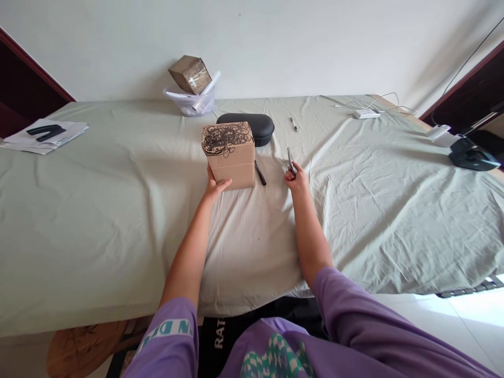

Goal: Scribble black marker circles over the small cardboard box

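Observation:
A brown cardboard box (230, 155) with black scribbles on its top stands on the cloth-covered table (118, 199). My left hand (214, 188) rests against the box's near left corner, fingers wrapped on it. My right hand (295, 176) is closed round a small grey pen-like tool (290, 159) that points away from me. A black marker (260, 172) lies on the cloth between the box and my right hand. Behind the box lies a black oval case (255, 126).
A clear plastic tub (191, 102) holding another cardboard box (190, 74) stands at the back by the wall. Papers with a black stapler (45, 132) lie far left. A small pen (293, 124), a white charger (366, 113) with cables and black devices (474, 155) sit to the right.

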The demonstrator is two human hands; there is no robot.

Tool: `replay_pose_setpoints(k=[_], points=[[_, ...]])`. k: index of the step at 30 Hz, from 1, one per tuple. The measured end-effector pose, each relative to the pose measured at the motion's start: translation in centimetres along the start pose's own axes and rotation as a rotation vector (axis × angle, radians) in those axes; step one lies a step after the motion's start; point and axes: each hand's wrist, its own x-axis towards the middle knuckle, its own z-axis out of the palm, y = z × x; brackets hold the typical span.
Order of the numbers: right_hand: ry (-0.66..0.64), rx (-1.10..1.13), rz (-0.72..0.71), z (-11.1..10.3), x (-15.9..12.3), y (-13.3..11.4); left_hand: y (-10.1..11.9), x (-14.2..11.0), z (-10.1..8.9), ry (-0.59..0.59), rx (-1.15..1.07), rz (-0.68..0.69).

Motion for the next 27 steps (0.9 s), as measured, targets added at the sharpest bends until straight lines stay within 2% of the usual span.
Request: replay_pose_setpoints(k=[4, 10, 13, 18, 21, 27], points=[[-0.070, 0.077, 0.006, 0.3, -1.2, -0.1, 0.0, 0.0, -0.1, -0.013, -0.002, 0.007], [-0.363, 0.155, -0.032, 2.5, -4.1, -1.4, -0.7, 0.3, -0.2, -0.009, -0.008, 0.045], [-0.459, 0.226, 0.047, 4.0, -4.7, -1.4, -1.4, 0.8, -0.3, 0.010, -0.017, 0.059], [-0.574, 0.273, 0.238, 5.9, -4.7, 0.3, -2.2, 1.3, -0.8, 0.051, -0.038, 0.065], [-0.634, 0.274, 0.306, 6.0, -4.8, 0.8, -2.3, 1.2, -1.2, 0.084, -0.068, 0.059], [-0.718, 0.257, 0.326, 5.6, -5.1, 0.0, -2.8, 0.8, -1.9, 0.061, -0.108, -0.063]])
